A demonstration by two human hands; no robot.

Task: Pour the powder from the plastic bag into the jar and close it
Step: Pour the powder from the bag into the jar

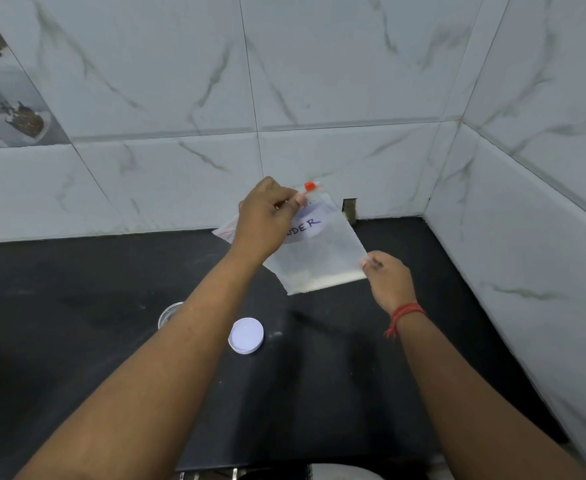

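Both hands pinch the limp, light plastic bag (322,251) above the lid (246,335): left hand (263,220) at zipper top, right hand (386,271) at bottom corner.

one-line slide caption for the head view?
Both hands hold a clear plastic zip bag of white powder above the black counter; white round lid lies off the glass jar.

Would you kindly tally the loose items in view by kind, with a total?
Plastic bag, held above the counter by the left hand and right hand: 1
White lid on the counter: 1
Clear jar, mostly hidden behind the left arm: 1
Total: 3
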